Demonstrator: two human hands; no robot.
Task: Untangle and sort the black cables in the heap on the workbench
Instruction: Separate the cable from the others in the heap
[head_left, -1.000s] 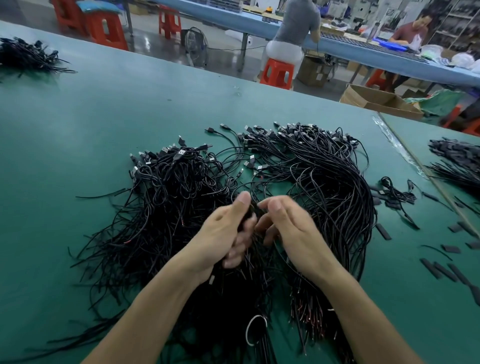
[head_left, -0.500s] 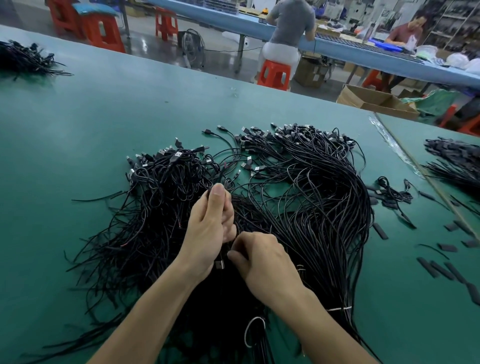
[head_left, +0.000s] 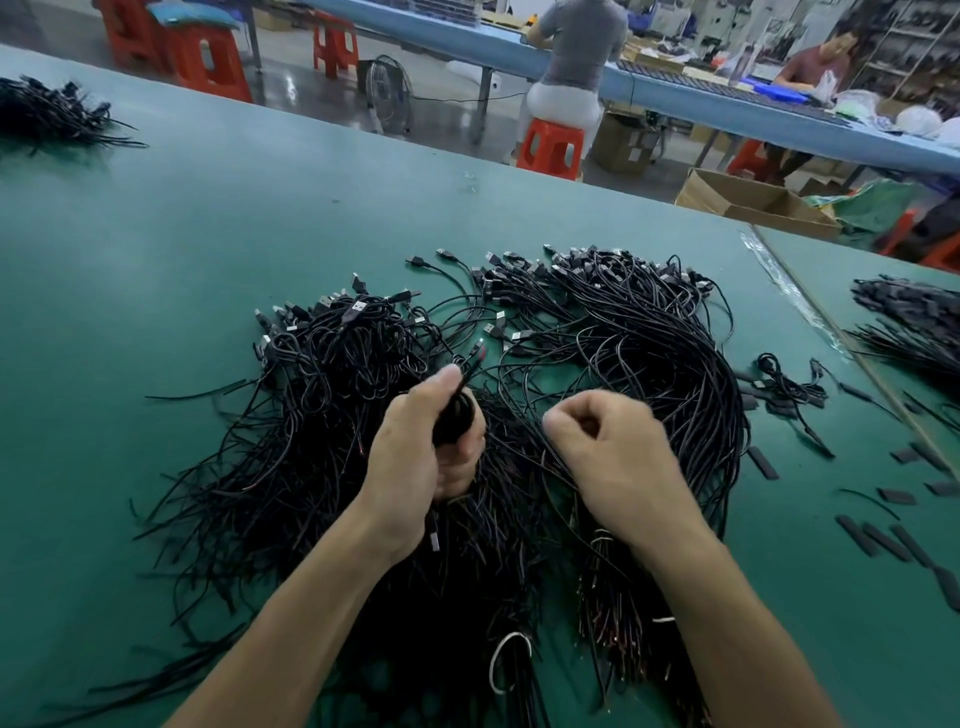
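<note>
Near edge: tangled heap of black cables (head_left: 311, 441) spread across green workbench (head_left: 208, 234). Gripping gathered cable bunch (head_left: 456, 415) in left hand (head_left: 410, 467), fingers wrapped fully round. Right hand (head_left: 613, 457) curled just beside; cannot tell whether pinching strand. Likely mid-step: drawing singles free of heap. Next: tease one strand out slowly, add to bunch. Beyond: USB plugs (head_left: 519, 275) fanned along far side.

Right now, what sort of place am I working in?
Most likely a cable-assembly factory floor: a heap of black cables on a green workbench, workers on red stools at a long blue bench, and cardboard boxes on the floor.
</note>
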